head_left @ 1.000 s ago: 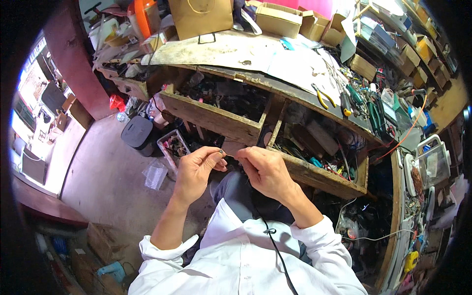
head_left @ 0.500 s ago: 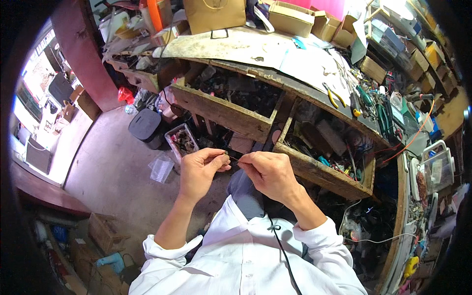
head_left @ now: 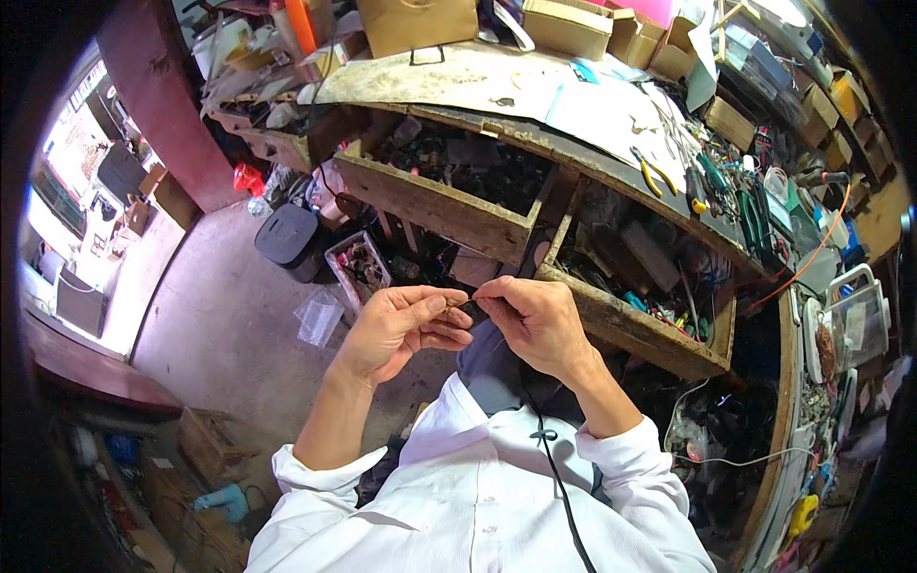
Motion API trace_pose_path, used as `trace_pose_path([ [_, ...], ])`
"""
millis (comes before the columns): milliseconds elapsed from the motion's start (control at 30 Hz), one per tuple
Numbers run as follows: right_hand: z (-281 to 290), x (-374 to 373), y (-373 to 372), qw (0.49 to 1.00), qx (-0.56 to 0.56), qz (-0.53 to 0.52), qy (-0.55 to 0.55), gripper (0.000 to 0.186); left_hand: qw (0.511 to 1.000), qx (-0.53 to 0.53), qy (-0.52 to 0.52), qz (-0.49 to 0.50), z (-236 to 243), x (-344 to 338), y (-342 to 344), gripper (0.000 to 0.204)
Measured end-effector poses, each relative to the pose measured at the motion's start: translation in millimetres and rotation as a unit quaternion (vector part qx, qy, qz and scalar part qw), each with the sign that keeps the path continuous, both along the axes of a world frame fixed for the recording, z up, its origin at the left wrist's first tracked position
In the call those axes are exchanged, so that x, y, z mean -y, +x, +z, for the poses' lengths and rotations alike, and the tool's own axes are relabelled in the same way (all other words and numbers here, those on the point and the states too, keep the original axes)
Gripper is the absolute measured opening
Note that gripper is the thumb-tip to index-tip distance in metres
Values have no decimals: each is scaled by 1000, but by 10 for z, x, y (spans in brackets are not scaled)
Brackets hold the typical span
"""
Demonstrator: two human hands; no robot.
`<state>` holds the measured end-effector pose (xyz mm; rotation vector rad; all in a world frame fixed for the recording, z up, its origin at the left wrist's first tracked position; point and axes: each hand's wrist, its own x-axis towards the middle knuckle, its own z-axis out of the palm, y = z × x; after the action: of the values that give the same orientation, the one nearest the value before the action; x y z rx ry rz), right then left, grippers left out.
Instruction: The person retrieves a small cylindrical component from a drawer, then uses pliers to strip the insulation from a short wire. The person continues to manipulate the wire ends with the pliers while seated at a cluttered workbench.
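Note:
My left hand (head_left: 406, 325) pinches a tiny dark brassy piece (head_left: 450, 309) between thumb and index finger; its other fingers are curled below. Too small to name, the piece is partly covered by the fingertips. Just to the right, my right hand (head_left: 537, 320) is closed, thumb against index finger, on the end of a thin wire-like strand (head_left: 468, 302). The strand runs between the two hands, whose fingertips are nearly touching. Both hands are held in front of my body, above my lap and before the open drawers.
Two open wooden drawers, the left one (head_left: 435, 202) and the right one (head_left: 640, 329), jut out full of small parts. Yellow-handled pliers (head_left: 652, 173) lie on the cluttered workbench (head_left: 430, 84). A black bin (head_left: 287, 239) and a box of scraps (head_left: 355, 267) stand on the floor.
Both hands have shifted slightly right. My left hand has turned, with its lower fingers more extended, and the right fingertips have come up beside the left ones.

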<state>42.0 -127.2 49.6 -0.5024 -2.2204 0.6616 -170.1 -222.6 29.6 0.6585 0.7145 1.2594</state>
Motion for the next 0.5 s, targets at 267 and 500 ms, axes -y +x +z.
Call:
trace_pose_path([
  [267,-34,48,25,1000,-12,-16,-2,9,998,-39,16,42,-76,-38,36,21],
  [500,-6,70,27,999,-17,-18,40,7,990,-72,0,122,-192,-38,45,16],
])
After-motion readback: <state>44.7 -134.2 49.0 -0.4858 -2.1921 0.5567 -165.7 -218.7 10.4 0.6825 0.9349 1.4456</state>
